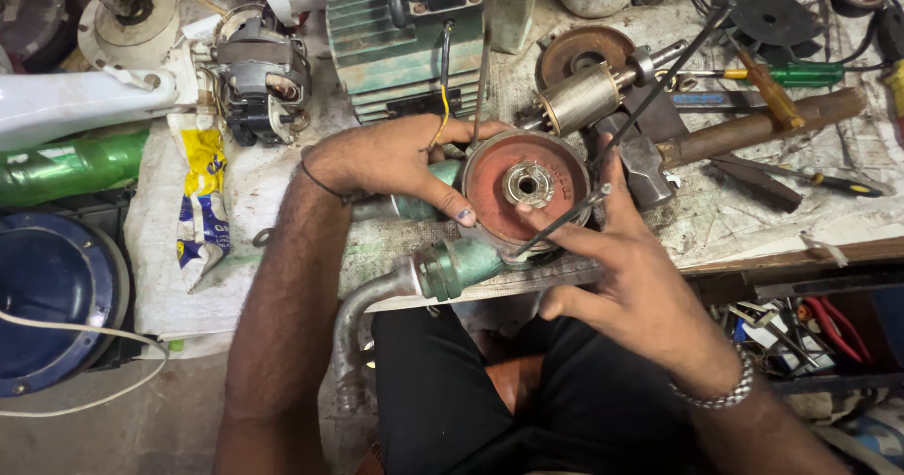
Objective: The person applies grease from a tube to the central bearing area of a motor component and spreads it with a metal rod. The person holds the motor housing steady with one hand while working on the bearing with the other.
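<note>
The left hand (395, 160) was closed on the pump (452, 263) from nine o'clock, thumb pressed to the rim of the red plate (490, 188) and fingers wrapped behind the green body. The right hand (612, 268) was pinched narrowly on a thin rod (650, 103) at about four o'clock of the plate, the rod running up toward one o'clock across the bench (716, 221). The pump was held at the bench edge, over the lap, its grey pipe (363, 310) curving down toward seven o'clock. It was judged heavy and stiff, a cast metal piece, likely greasy and so slippery at the painted face; the body and rim were judged the safest places for a grip, not the hub (527, 184) at the centre. The rod was judged light and springy, easily bent if levered. Beyond, a rotor (579, 98) lay at twelve o'clock, a hammer (650, 164) at two o'clock, and a green motor (405, 42) at eleven o'clock.
</note>
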